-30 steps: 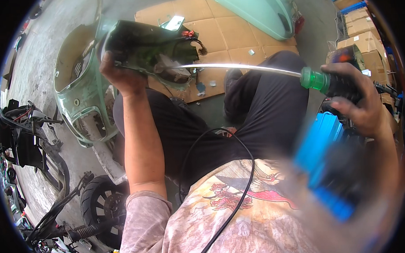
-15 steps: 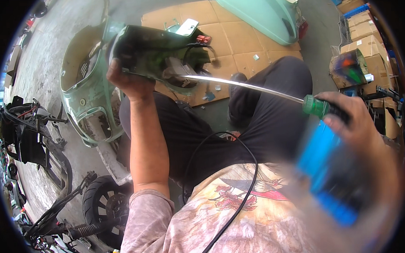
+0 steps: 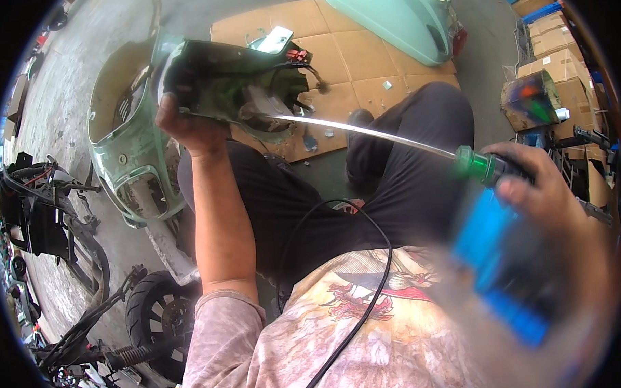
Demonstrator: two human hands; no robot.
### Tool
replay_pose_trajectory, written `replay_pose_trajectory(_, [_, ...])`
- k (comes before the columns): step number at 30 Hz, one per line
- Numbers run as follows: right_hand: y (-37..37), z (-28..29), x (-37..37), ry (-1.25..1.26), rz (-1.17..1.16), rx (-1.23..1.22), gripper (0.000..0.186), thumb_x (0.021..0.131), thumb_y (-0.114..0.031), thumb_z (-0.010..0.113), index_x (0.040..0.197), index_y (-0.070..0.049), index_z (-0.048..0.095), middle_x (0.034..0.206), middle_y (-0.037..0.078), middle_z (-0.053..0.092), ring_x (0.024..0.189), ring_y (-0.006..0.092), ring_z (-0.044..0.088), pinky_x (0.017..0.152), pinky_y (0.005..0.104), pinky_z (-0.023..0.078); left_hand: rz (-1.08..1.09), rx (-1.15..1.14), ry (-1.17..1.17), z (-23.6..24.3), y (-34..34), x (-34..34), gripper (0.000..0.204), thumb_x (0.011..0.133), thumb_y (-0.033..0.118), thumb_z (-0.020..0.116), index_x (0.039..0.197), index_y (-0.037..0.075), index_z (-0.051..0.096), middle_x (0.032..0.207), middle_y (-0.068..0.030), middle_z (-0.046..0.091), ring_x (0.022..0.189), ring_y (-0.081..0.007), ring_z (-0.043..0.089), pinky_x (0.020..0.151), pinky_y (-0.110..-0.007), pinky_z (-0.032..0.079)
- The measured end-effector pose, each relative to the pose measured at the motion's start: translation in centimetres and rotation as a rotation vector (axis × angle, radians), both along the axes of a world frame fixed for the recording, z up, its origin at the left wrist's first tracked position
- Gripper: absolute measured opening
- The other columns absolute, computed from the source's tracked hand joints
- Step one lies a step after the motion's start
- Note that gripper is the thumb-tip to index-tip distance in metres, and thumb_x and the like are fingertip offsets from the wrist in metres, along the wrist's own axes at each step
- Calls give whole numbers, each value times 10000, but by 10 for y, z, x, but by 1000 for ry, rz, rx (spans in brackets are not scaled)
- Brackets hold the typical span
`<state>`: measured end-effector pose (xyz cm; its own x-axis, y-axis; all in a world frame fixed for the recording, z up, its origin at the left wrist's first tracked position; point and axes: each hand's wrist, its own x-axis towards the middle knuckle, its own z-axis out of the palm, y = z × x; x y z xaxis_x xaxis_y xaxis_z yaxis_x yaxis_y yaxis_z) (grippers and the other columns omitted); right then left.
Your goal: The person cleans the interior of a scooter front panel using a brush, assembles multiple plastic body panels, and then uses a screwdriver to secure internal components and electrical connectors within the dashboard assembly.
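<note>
Head view: the right hand (image 3: 546, 175), at the right of the frame, has sunk lower over the last second, so the long-shafted screwdriver (image 3: 397, 137) now slopes more steeply, up and leftward from its green-and-black handle. Its grip has changed too: the fingers were spread along the handle and now sit bunched, narrow, at the rear end. The left hand (image 3: 195, 129), left of centre, is closed on the lower edge of a dark-hollowed green panel (image 3: 214, 71) in the upper left, which has barely shifted. The shaft's far end remains by a pale piece (image 3: 263, 103) inside that panel, which suggests the same spot is being worked from a new angle; whether the tip touches it, I cannot tell. A red connector (image 3: 297, 55) shows at the panel's right end, above flattened cardboard (image 3: 360, 55). A larger green fairing (image 3: 128, 166) stands at the left, and a smooth mint panel (image 3: 393, 20) lies at the top. As for writing, no lettering is readable on the panels, the screwdriver or the stacked boxes (image 3: 559, 62) at upper right; the shirt (image 3: 359, 315) bears a coloured picture print.
</note>
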<state>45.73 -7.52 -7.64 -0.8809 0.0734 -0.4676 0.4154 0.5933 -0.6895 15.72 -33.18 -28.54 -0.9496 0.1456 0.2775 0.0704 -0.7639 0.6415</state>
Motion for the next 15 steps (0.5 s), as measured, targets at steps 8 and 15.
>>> replay_pose_trajectory(8, [-4, -22, 6, 548, -252, 348, 535, 883, -244, 601, 1340, -45, 409, 897, 82, 566, 673, 117, 521, 581, 258, 437, 82, -38, 67, 4, 2, -3, 603, 766, 424, 510, 1190, -3, 535, 1020, -112, 593, 1003, -244, 564, 890, -393, 442])
replay_pose_trajectory(15, [13, -20, 28, 645, -186, 344, 580, 917, -198, 557, 1420, -48, 312, 1176, 174, 520, 924, 191, 582, 750, 265, 528, 71, 52, -3, 7, 5, -2, 571, 789, 435, 461, 1150, 4, 558, 953, -94, 586, 946, -244, 563, 865, -390, 444])
